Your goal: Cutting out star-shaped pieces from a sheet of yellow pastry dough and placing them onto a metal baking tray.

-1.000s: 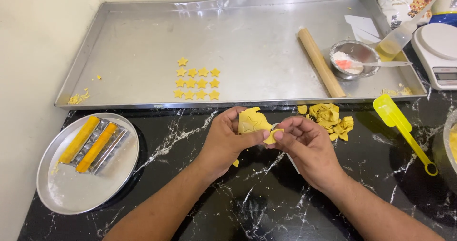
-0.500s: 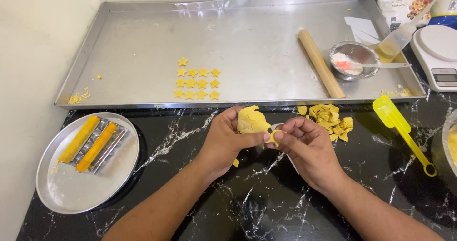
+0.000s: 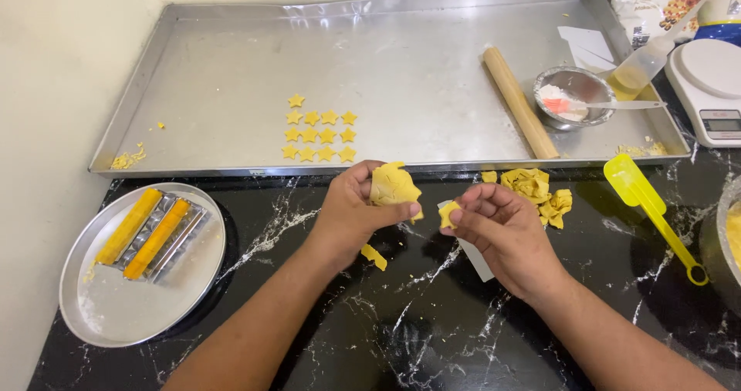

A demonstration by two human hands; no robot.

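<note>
1. Head view: the left hand [image 3: 351, 209] is clamped on a yellow dough lump [image 3: 392, 186] at centre; the right hand [image 3: 502, 229] pinches a small dough piece [image 3: 448, 213], partly hidden by its fingers.
2. Dough scraps [image 3: 536, 190] lie at 2 o'clock; star cut-outs [image 3: 319, 132] sit on the metal tray [image 3: 231, 67] at 11 o'clock.

Matt brushed-metal tray [image 3: 231, 67], smooth wooden rolling pin [image 3: 519, 101], glossy black marble counter [image 3: 401, 329], soft yellow dough [image 3: 392, 184].

13 dough stars [image 3: 318, 132] (tray), 1 rolling pin [image 3: 519, 101], 2 hands.
</note>
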